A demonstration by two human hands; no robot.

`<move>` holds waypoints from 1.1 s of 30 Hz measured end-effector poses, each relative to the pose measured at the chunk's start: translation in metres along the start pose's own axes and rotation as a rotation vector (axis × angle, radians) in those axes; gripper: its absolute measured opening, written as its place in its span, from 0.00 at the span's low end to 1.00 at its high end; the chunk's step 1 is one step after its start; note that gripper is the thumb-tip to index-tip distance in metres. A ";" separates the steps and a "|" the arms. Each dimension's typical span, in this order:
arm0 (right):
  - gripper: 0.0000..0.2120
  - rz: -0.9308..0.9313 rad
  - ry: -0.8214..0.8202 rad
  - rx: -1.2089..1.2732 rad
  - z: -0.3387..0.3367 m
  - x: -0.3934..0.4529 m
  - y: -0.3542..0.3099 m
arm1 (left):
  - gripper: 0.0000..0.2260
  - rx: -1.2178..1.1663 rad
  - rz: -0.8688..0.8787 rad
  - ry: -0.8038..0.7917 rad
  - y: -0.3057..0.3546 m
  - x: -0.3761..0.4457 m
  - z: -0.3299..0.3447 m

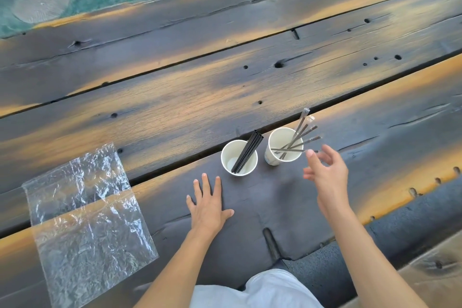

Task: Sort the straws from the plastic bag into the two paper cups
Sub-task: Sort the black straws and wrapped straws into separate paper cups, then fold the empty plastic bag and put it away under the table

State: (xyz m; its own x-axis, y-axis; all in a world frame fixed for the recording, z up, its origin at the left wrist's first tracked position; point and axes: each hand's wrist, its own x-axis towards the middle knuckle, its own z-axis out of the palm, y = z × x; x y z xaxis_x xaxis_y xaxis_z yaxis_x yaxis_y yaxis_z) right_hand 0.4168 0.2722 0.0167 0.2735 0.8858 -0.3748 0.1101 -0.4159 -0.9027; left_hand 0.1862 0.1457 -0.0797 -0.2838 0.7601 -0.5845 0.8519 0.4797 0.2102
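Left to right from my feed: I count one plastic bag (85,217), lying flat and crumpled on the wooden table (175,97), nothing visible inside it. Two paper cups next. The left cup (239,157) holds a tight bundle of black straws (247,155), about four, hard to count. The right cup (285,145) holds four wrapped straws (297,137), fanned out. My left hand (208,204) lies palm down on the table, fingers spread, holding nothing. My right hand (327,175) hovers just beside the right cup, fingers loosely apart, empty.
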 end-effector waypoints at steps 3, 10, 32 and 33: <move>0.20 0.083 0.001 0.023 0.008 -0.026 0.028 | 0.41 -0.132 0.034 0.123 -0.013 -0.008 -0.001; 0.09 0.281 -0.328 0.064 0.057 -0.090 0.065 | 0.34 -0.396 -0.235 0.441 -0.100 -0.051 -0.013; 0.12 0.179 -0.819 -0.848 0.173 -0.131 0.099 | 0.27 -0.447 -0.361 0.170 -0.069 -0.100 0.040; 0.13 0.139 -0.783 -0.899 0.171 -0.129 0.100 | 0.27 -0.460 -0.341 0.169 -0.067 -0.100 0.041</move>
State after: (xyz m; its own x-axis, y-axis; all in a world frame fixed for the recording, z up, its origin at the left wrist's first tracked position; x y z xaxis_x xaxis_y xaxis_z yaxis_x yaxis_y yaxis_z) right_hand 0.2290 0.1517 -0.0613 -0.2849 0.5768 -0.7656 0.8387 -0.2368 -0.4904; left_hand 0.1759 0.0198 -0.0675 -0.6060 0.5707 -0.5541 0.4326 0.8210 0.3725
